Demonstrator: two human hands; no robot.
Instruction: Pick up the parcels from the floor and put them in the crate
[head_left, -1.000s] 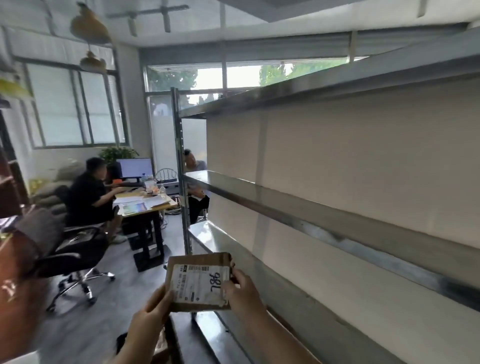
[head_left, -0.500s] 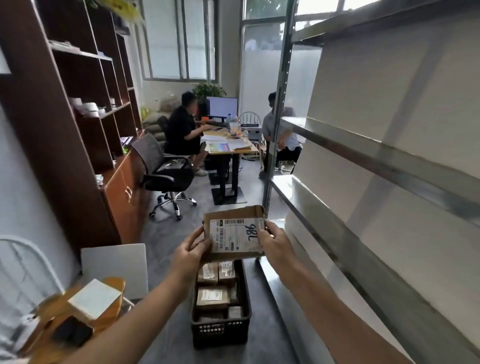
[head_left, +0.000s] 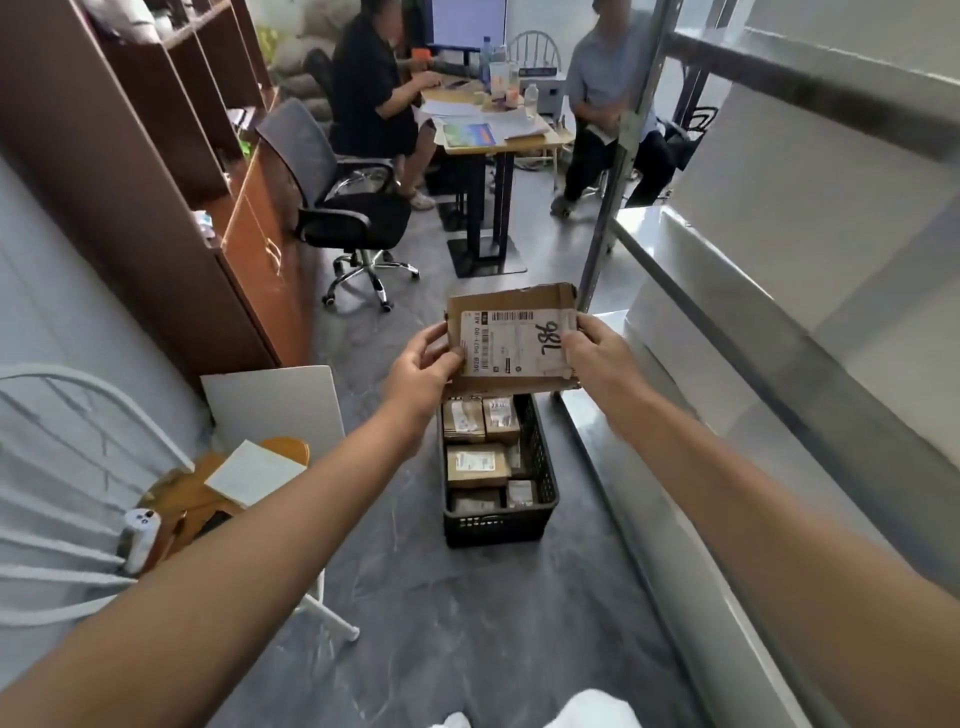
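1. The left hand (head_left: 421, 364) pinches the left edge of a flat cardboard parcel (head_left: 511, 304), with the thumb on the labelled face and the fingers curled behind.
2. The right hand (head_left: 597, 353) pinches the right edge in the same way, its thumb at the label's corner.
3. The parcel is in the air between the two hands, tilted up so that its white shipping label (head_left: 514, 345) faces the camera. The label carries barcodes and a number handwritten in marker.
4. From this view the parcel is over the far end of a black slotted plastic crate (head_left: 493, 525) and hides the crate's far rim.
5. The crate stands on the grey floor (head_left: 467, 634) and already holds several small labelled boxes (head_left: 475, 465) packed side by side.
6. Just right of the crate runs a metal shelving rack (head_left: 779, 374). Its low shelf lies along the crate's right side, and its upright post (head_left: 618, 171) rises beyond the parcel.
7. To the left, near the crate, a white board (head_left: 275, 410) leans upright. In front of it is a wooden seat (head_left: 182, 493) with a white sheet (head_left: 254, 473) on it.
8. A brown wooden cabinet (head_left: 156, 208) lines the left wall.
9. Farther off, a black office chair (head_left: 353, 218) stands on the floor, and two seated people sit at a cluttered desk (head_left: 498, 140).
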